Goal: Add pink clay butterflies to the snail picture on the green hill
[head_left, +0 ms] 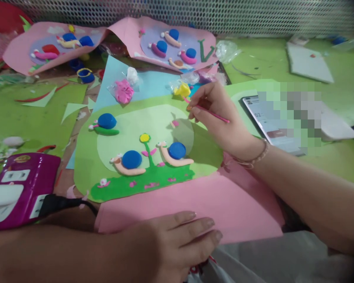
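Observation:
My right hand (211, 114) pinches a thin pink stick-like modelling tool (215, 114) above the upper right of a green paper picture (85, 165). Just beyond its fingertips sits a lump of yellow clay (182, 90) in clear wrap. Below them, a small pink clay piece (175, 124) lies on the pale green oval. Clay snails with blue shells (131, 160) and a yellow flower (144, 138) decorate the picture. With fingers stretched out, my left hand (183, 237) rests at the near edge of a pink sheet (153, 206) and holds nothing.
A phone (268, 125) lies at the right. At the left is a purple power strip (44, 169) with a black plug (54, 204). Pink wrapped clay (124, 91) sits behind the picture. Further back are two pink snail pictures (120, 31) before a perforated metal panel (194, 15).

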`<state>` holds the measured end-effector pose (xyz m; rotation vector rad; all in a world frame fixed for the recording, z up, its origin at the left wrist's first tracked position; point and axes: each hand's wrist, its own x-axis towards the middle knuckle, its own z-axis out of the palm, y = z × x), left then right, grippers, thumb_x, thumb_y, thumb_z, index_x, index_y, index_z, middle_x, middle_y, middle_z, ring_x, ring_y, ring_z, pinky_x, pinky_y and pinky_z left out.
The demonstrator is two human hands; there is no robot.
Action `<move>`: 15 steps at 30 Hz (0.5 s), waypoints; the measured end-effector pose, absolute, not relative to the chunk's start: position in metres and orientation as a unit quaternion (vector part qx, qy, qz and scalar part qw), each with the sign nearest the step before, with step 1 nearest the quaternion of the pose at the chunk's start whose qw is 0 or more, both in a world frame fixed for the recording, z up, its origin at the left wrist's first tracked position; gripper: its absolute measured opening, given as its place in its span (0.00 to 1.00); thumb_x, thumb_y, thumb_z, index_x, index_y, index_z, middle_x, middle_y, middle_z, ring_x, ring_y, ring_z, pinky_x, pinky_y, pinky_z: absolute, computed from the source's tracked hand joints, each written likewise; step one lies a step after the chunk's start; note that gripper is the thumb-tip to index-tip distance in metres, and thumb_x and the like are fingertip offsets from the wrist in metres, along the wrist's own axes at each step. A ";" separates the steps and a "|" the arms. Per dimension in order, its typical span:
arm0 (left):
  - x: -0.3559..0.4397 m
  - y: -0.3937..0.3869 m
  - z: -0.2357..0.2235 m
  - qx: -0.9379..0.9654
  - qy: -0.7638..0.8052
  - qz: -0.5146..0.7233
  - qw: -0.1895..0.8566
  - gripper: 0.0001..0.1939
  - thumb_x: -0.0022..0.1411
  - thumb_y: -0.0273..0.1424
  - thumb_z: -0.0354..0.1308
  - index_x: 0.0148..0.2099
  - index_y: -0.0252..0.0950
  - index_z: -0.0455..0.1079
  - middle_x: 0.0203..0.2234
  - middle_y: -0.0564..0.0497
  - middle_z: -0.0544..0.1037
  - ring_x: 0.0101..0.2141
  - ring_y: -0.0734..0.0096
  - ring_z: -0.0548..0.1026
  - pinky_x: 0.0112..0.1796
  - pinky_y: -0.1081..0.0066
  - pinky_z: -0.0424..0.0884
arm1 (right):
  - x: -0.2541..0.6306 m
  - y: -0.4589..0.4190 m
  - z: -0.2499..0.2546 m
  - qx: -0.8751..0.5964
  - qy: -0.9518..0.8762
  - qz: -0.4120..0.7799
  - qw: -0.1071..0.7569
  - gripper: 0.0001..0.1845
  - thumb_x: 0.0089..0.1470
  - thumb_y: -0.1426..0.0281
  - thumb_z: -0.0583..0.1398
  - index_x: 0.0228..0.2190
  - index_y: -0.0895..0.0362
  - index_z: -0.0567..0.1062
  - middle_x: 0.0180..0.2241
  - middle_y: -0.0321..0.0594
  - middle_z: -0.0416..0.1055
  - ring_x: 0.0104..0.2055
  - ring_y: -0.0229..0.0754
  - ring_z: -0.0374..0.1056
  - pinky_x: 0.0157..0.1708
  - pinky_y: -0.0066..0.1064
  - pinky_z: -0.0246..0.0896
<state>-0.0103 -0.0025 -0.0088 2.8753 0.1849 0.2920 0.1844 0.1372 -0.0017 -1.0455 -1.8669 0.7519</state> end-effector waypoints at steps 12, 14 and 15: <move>-0.009 -0.007 -0.011 0.983 0.087 0.112 0.118 0.19 0.69 0.29 0.42 0.56 0.34 0.68 0.59 0.55 0.65 0.60 0.68 0.60 0.61 0.68 0.54 | 0.177 0.148 -0.009 -0.449 -0.594 0.463 0.480 0.11 0.59 0.65 0.56 0.27 0.56 0.64 0.24 0.33 0.67 0.21 0.27 0.61 0.21 0.21 0.59; -0.009 -0.005 -0.010 0.984 0.084 0.104 0.114 0.20 0.70 0.29 0.41 0.56 0.35 0.67 0.60 0.56 0.65 0.60 0.69 0.60 0.61 0.69 0.54 | 0.177 0.149 -0.009 -0.450 -0.585 0.477 0.478 0.11 0.59 0.64 0.56 0.27 0.56 0.64 0.24 0.33 0.67 0.21 0.27 0.61 0.21 0.21 0.59; -0.009 -0.004 -0.009 0.986 0.078 0.098 0.109 0.20 0.70 0.30 0.40 0.57 0.35 0.67 0.60 0.56 0.65 0.60 0.69 0.60 0.61 0.69 0.55 | 0.176 0.149 -0.010 -0.450 -0.583 0.483 0.475 0.12 0.59 0.64 0.56 0.27 0.56 0.64 0.24 0.33 0.67 0.21 0.27 0.61 0.21 0.21 0.59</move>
